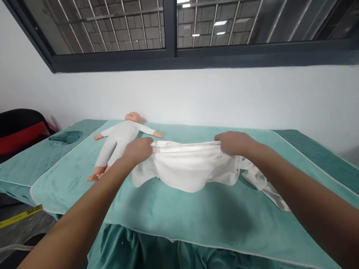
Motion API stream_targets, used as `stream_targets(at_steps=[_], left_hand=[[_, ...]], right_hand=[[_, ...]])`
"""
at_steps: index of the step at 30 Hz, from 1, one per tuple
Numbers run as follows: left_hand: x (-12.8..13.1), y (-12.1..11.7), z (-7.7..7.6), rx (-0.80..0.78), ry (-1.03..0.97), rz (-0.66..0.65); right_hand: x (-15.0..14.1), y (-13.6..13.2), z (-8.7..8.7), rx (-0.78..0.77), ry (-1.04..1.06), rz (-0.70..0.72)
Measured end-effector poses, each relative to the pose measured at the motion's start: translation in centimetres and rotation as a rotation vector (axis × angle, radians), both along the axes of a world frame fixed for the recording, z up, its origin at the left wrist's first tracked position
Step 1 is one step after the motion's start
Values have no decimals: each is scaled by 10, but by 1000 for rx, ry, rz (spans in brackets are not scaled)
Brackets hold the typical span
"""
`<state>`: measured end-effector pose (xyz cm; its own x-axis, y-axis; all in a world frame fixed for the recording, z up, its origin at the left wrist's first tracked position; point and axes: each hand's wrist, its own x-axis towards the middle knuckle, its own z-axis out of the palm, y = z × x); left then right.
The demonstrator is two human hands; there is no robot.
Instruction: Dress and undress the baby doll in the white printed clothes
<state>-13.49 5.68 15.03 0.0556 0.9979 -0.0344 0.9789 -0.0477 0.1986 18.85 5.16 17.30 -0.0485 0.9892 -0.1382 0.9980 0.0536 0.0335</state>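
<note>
A white baby garment (187, 166) hangs stretched between both my hands just above a teal mat (179, 216). My left hand (138, 149) is closed on its left upper edge. My right hand (234, 143) is closed on its right upper edge. Part of the cloth, with a small print, trails on the mat to the right (263, 183). A baby doll (119, 140) in a pale grey suit lies on its back at the mat's far left, just beyond my left hand.
The mat covers a teal-draped table (131, 250) against a white wall under a dark-framed window (171, 33). A small teal cushion (66, 136) lies far left. A black and red object (19, 130) stands at the left edge. Yellow tape (21, 216) marks the floor.
</note>
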Motion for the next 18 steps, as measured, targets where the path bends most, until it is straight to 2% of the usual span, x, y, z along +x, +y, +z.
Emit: stream_targets(at_steps=[2,4,7,9,11,12,14,16,18], left_hand=[[1,22,-7,5,2,21],[7,41,-21,53,4,75],[24,55,-54,213,61,165],[39,55,-80,344,99,82],[53,55,-104,357,64,-116],[58,57,-113,305,28,-167],[65,67,-127,176,-27,-167],[68,83,-134,99,-39,-113],[68,98,-137,87,-25,-92]], right_hand=[[-2,23,-6,14,-9,-9],[-12,41,-20,78,-33,-29],[-41,51,-59,317,-67,49],[-64,48,-91,416,2,219],[-84,47,-122,368,142,304],[-91,49,-134,324,200,280],[-99,59,-152,242,263,171],[-101,76,-161,201,269,70],[-100,93,-165,195,263,12]])
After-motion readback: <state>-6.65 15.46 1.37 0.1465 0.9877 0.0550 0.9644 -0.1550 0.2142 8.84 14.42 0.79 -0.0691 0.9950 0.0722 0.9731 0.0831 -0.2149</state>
